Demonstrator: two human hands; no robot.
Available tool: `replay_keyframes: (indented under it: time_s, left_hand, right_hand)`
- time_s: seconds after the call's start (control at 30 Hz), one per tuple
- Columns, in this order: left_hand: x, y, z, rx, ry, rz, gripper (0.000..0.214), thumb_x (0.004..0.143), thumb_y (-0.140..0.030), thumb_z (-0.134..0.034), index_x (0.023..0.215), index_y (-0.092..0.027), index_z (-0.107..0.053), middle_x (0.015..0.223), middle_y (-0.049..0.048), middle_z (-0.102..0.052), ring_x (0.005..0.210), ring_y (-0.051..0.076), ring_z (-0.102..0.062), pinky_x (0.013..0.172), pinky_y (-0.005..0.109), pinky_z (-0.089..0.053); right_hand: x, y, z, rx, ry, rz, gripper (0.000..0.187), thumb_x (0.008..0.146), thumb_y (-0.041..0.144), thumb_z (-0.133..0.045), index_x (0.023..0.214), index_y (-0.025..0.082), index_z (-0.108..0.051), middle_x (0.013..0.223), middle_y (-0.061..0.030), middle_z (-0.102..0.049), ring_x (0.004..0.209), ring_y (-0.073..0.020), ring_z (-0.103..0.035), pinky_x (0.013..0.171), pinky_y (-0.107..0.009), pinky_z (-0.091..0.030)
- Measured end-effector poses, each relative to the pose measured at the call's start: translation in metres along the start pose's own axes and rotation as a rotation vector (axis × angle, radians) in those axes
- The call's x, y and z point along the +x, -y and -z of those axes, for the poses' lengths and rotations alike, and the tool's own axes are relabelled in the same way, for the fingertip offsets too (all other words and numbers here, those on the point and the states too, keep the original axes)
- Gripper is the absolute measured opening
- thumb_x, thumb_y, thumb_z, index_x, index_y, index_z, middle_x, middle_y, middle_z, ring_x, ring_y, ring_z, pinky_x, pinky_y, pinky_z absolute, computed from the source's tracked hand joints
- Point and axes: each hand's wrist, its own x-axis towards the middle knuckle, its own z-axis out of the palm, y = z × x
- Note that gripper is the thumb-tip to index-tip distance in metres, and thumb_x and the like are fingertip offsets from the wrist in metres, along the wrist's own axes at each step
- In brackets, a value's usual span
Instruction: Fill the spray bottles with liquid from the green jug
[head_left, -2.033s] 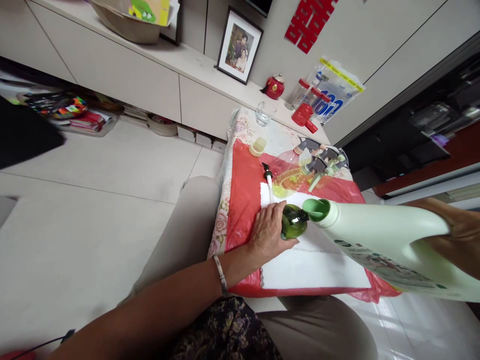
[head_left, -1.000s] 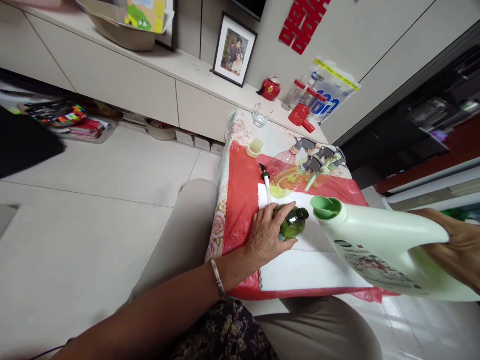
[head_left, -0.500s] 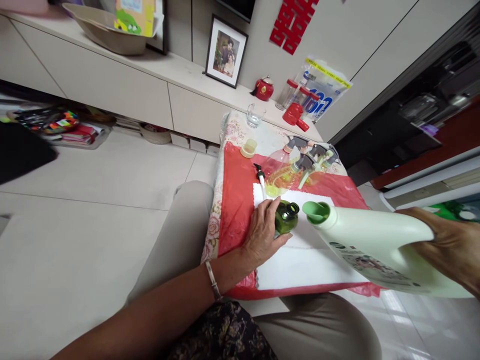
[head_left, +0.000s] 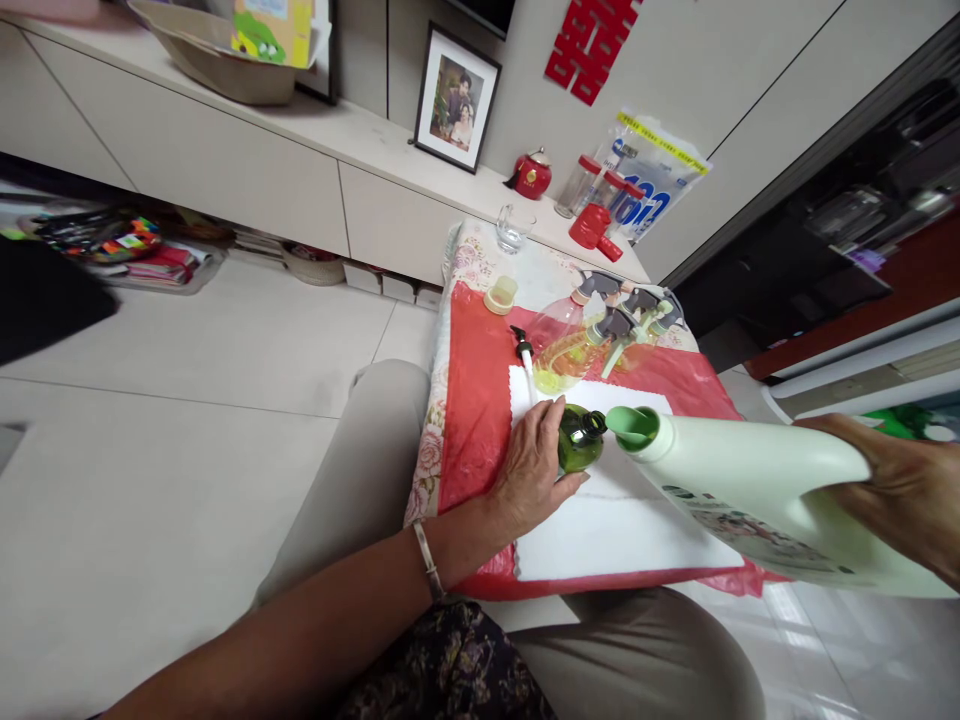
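My left hand (head_left: pixel 534 462) is wrapped round a small dark green bottle (head_left: pixel 579 440) with an open neck, standing on a white cloth (head_left: pixel 622 535). My right hand (head_left: pixel 896 485) grips the handle end of a large pale green detergent jug (head_left: pixel 757 490), tilted sideways. The jug's open spout (head_left: pixel 634 425) sits just right of the small bottle's mouth. A black-and-white pump head (head_left: pixel 523 352) lies on the cloth's far corner.
A red plastic sheet (head_left: pixel 480 400) covers the small table. Spray bottles (head_left: pixel 592 325) lie at its far side, with a pale cap (head_left: pixel 501 294) and a glass (head_left: pixel 514 228) beyond. A cabinet shelf holds a framed photo (head_left: pixel 454 98), red pot and jars. My knees are under the table.
The jug's spout drew back from the green bottle's mouth, then came close to it again. My left hand stayed on the bottle, which tilted slightly.
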Motion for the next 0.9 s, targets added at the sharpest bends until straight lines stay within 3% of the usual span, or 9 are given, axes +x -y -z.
replay_keyframes:
  time_s: [0.9]
  left_hand:
    - [0.0, 0.0, -0.001, 0.032, -0.01, -0.023, 0.098, 0.079, -0.023, -0.077, 0.153, -0.018, -0.011, 0.148, 0.0216, -0.037, 0.143, 0.037, -0.038, 0.116, 0.058, -0.038]
  right_hand:
    - [0.0, 0.0, 0.009, -0.089, 0.083, -0.049, 0.058, 0.056, 0.057, -0.044, 0.105, 0.04, -0.068, 0.077, 0.0031, -0.068, 0.071, -0.0237, -0.064, 0.06, -0.032, -0.043]
